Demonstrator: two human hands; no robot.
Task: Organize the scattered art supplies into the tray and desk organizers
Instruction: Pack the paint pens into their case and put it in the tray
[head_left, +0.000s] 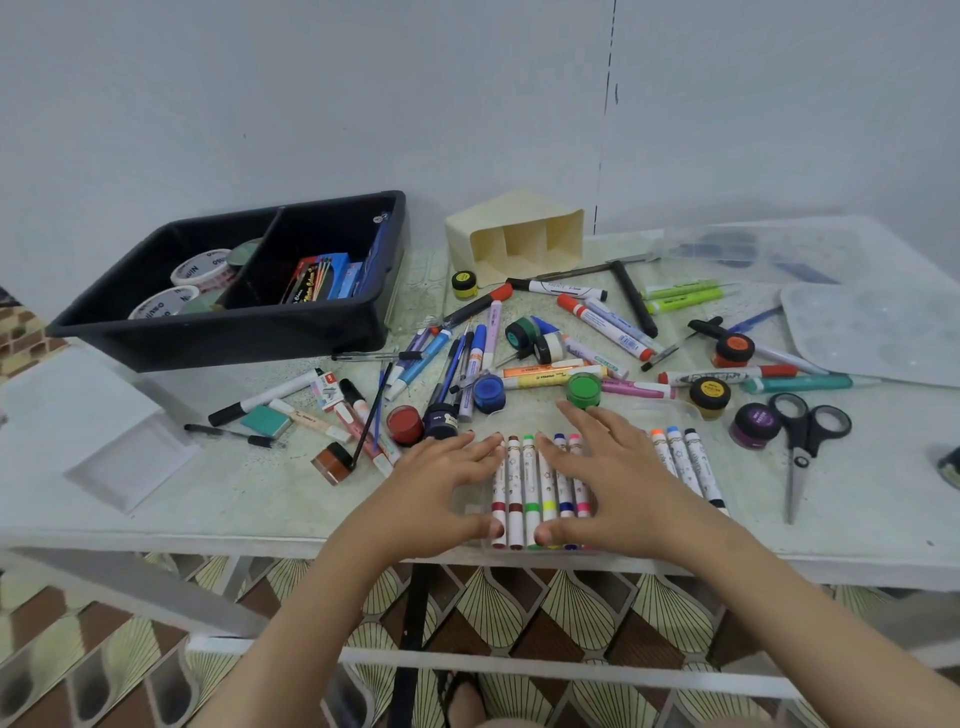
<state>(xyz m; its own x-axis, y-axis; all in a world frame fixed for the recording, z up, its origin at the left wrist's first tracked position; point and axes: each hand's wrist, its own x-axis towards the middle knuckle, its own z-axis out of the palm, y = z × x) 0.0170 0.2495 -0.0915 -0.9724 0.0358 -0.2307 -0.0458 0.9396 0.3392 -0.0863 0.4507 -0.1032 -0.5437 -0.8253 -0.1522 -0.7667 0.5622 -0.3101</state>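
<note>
1. Looking down in the head view on a pale table (234, 499) littered with art supplies.
2. Reaching in from the near edge with two bare forearms, angled toward each other over a row of white-barrelled markers (530, 483).
3. Resting the left hand (441, 483) palm down on the left end of that row, with fingers spread and nearly straight, tips toward the caps, and thumb at the near ends of the barrels. Pinching nothing.
4. Resting the right hand (613, 478) palm down on the right part of the row, with fingers splayed wide and thumb tip just beside the left thumb. Clasping nothing that shows.
5. Showing three more markers (685, 462), capped orange, blue and black, side by side just right of that hand.
6. Placing the marker row at the near middle of the table, well apart from the black tray (234, 332) at far left and the cream desk organizer (514, 234), tipped on its side at the back.
7. Holding tape rolls (200, 267) in the tray's left compartment and a box of colour pencils (317, 278) in its right.
8. Setting a green paint pot (584, 389) just beyond the right fingertips, a red paint pot (405, 425) near the left fingertips, and scissors (802, 441) off to the right.
</note>
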